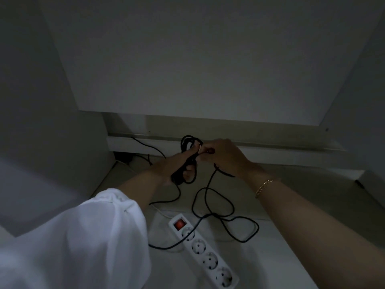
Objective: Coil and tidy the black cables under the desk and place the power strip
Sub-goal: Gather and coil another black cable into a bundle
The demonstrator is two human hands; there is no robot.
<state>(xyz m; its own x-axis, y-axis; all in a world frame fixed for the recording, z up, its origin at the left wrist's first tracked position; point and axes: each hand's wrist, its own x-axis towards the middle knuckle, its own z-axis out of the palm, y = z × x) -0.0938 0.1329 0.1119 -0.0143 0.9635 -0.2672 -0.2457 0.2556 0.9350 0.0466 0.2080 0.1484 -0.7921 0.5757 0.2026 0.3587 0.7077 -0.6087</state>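
Observation:
Under the desk, my left hand (174,167) grips a bundle of coiled black cable (188,142) whose loops stick up above the fingers. Close against it on the right, my right hand (223,157) pinches a strand of the same cable at the coil. From my right hand the loose cable (227,205) drops to the floor and lies in wide loops. A white power strip (205,253) with a red switch and several sockets lies on the floor in front of the hands; one black strand crosses its switch end.
The desk's white back panel (208,59) hangs above the hands, with a side panel (52,122) on the left. A baseboard (270,153) runs along the wall behind. Another thin black cable (145,146) runs along the floor at the back left. The light is dim.

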